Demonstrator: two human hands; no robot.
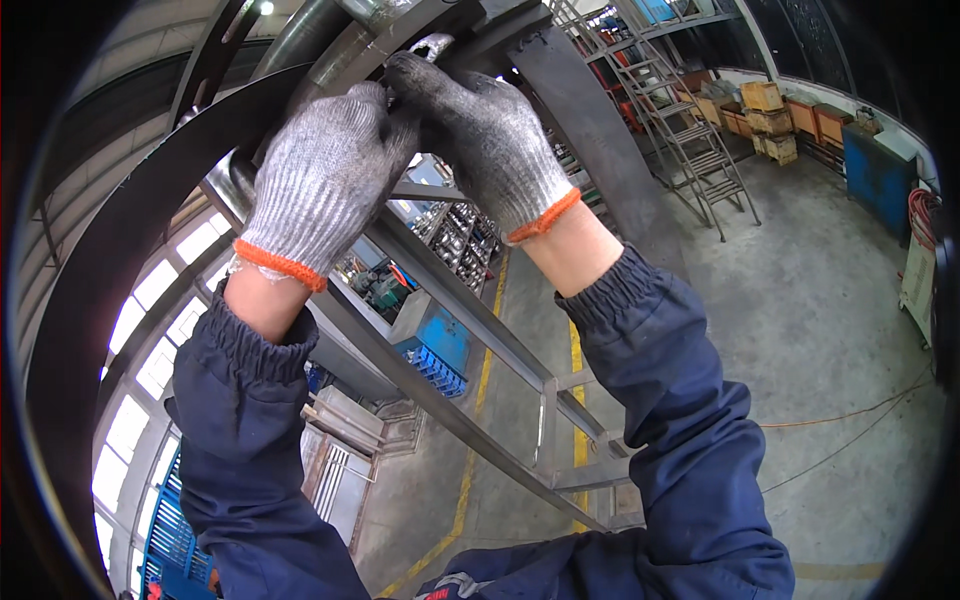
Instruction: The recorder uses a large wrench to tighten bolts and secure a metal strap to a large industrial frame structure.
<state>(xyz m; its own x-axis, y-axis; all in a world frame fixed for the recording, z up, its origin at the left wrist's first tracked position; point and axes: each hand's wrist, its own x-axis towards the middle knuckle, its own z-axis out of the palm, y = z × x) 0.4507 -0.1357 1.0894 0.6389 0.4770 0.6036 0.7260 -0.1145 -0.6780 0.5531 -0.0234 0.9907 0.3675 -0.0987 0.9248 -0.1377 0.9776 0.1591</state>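
Note:
Both my hands are raised and close together at the top of the view, in grey knit gloves with orange cuffs. My left hand (325, 165) is closed, its fingertips turned away behind the palm against the steel frame. Beside it, my right hand (490, 140) is closed too, the glove blackened over the fingers. A shiny curved metal piece (432, 44) sticks out just above the right hand's fingers; most of it is hidden. What either hand grips cannot be seen. Around the hands are a dark steel beam (590, 120) and a metal cylinder (305, 40).
A dark curved metal band (110, 230) sweeps down the left. Steel frame bars (440, 385) slant below my arms. Beyond stand a stepladder (700, 150), yellow crates (768, 120), a blue cabinet (875, 170) and a blue bin (435, 370). Cables (850, 412) cross the concrete floor.

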